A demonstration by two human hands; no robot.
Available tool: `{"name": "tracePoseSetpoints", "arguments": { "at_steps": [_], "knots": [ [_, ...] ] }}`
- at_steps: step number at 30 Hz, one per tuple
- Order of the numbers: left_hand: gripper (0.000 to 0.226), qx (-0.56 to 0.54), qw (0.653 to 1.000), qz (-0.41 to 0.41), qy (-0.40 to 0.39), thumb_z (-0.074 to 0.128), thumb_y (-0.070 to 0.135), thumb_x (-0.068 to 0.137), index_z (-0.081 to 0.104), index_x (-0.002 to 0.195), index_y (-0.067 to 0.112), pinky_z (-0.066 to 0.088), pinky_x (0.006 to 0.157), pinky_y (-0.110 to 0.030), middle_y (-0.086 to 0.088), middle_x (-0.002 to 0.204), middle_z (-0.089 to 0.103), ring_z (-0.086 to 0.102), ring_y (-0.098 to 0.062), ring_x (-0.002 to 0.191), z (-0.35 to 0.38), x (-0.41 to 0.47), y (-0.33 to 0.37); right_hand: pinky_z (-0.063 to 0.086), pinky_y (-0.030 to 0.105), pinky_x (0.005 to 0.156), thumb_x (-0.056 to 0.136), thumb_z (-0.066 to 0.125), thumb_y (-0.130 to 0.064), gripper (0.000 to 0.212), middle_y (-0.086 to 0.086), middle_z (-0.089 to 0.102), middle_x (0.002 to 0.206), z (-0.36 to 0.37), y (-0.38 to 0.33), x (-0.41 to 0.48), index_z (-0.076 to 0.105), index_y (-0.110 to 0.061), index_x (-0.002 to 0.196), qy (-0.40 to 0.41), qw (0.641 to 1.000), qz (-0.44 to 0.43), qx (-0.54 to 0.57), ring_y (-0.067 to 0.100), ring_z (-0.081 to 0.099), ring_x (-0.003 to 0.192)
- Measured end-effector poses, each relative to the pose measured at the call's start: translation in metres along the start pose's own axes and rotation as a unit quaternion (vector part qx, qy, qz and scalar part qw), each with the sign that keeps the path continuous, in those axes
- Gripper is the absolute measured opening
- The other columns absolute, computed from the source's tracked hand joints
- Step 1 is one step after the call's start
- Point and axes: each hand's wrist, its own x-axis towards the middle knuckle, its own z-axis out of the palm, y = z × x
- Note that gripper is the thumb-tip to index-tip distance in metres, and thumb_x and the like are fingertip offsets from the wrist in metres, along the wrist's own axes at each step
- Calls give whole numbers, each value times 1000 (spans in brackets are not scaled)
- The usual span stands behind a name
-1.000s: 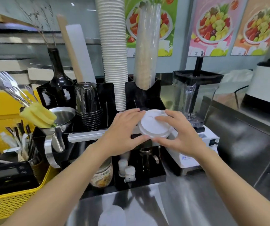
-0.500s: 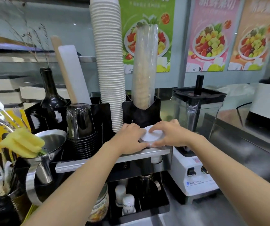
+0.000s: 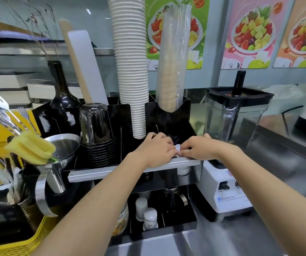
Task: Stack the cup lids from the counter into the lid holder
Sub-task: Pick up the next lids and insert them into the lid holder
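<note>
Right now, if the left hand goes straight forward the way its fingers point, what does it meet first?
Probably the tall stack of white paper cups: the left hand has its fingertips just below the stack's base, though depth is unclear in this view.

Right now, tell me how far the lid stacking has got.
Done: cannot tell; no earlier lids show in the black lid holder. In hand: the left hand and right hand meet over the holder's front slot, with only a sliver of the white lid showing between the fingers, so it looks nearly seated. Left: letting go; any lids waiting on the counter are out of view.
</note>
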Motion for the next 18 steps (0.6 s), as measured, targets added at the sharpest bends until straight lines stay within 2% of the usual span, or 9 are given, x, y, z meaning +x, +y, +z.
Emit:
{"name": "tracePoseSetpoints", "arguments": {
  "at_steps": [2, 4, 6, 7, 9, 12, 16, 18],
  "knots": [
    [41, 5, 999, -2, 37, 25, 33, 98, 63, 106, 22, 15, 106, -37, 6, 121, 59, 34, -15, 124, 4, -3, 0, 20, 38, 90, 96, 38, -37, 37, -2, 45, 62, 4, 1, -2, 49, -15, 67, 21, 1000, -10, 7, 13, 42, 63],
    [42, 22, 997, -1, 79, 26, 36, 97, 64, 103, 19, 17, 107, -35, 5, 115, 63, 39, -14, 124, 6, -7, 2, 21, 36, 84, 96, 38, -35, 36, -3, 51, 72, 10, 1, -8, 55, -14, 71, 72, 997, -30, 11, 13, 46, 72],
    [47, 29, 991, -3, 131, 25, 44, 93, 60, 114, 20, 17, 107, -34, 1, 124, 60, 41, -16, 126, 8, -17, 7, 18, 34, 84, 95, 41, -35, 28, -8, 57, 98, 15, 1, -17, 65, -21, 99, 149, 987, -46, 33, 11, 49, 97],
    [51, 28, 987, -3, 159, 26, 48, 91, 55, 122, 21, 18, 108, -34, -1, 131, 56, 41, -18, 127, 9, -24, 10, 15, 31, 87, 94, 44, -37, 29, -7, 55, 117, 17, 1, -22, 60, -24, 115, 183, 981, -50, 49, 10, 45, 113],
    [55, 17, 978, 3, 207, 29, 50, 87, 50, 127, 20, 22, 108, -35, -5, 136, 52, 42, -23, 127, 14, -45, 16, 11, 26, 92, 91, 49, -41, 42, -5, 42, 142, 24, 0, -35, 46, -28, 132, 230, 968, -59, 86, 10, 33, 129],
    [55, -15, 975, -11, 223, 34, 50, 86, 47, 131, 21, 20, 110, -36, -6, 141, 46, 38, -24, 131, 25, -83, 24, 9, 25, 98, 89, 54, -43, 54, -3, 33, 149, 42, -8, -56, 35, -33, 138, 260, 955, -82, 114, 10, 29, 134],
    [56, -61, 975, -43, 210, 34, 52, 86, 45, 132, 21, 13, 112, -33, -3, 142, 44, 32, -21, 134, 43, -136, 38, 19, 41, 105, 79, 50, -58, 73, 4, 26, 153, 79, -31, -86, 22, -36, 142, 246, 959, -84, 114, 20, 26, 138],
    [57, -80, 975, -58, 199, 34, 54, 85, 44, 133, 23, 8, 111, -27, -2, 143, 43, 31, -19, 135, 55, -161, 46, 16, 37, 105, 75, 45, -63, 78, 7, 22, 154, 102, -45, -104, 20, -34, 143, 245, 961, -85, 96, 21, 24, 138]
  ]
}}
